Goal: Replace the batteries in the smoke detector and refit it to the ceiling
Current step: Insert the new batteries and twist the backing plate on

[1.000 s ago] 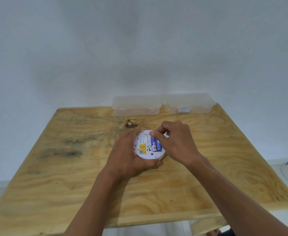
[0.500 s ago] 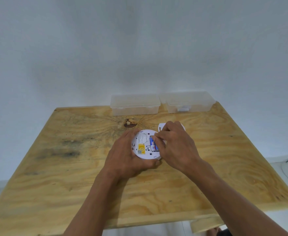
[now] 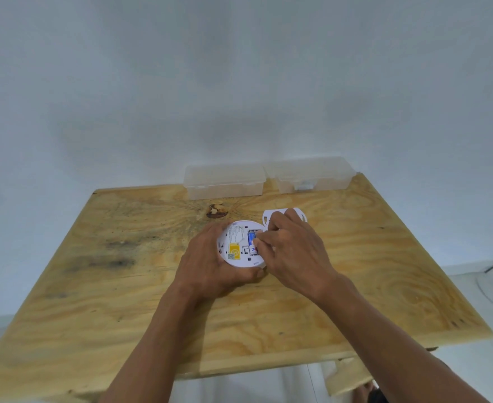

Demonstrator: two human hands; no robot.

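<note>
Plain white wall backs a plywood worktop (image 3: 356, 271); two clear boxes (image 3: 225, 181) sit at its 12 o'clock edge. Near centre lies the detector (image 3: 236, 245), back up, left hand (image 3: 207, 266) cupped round its rim to steady it. Right hand (image 3: 292, 254) pinches a blue battery (image 3: 251, 238) in the bay, likely prising or seating it. Mounting plate (image 3: 271, 215) waits at 1 o'clock
</note>
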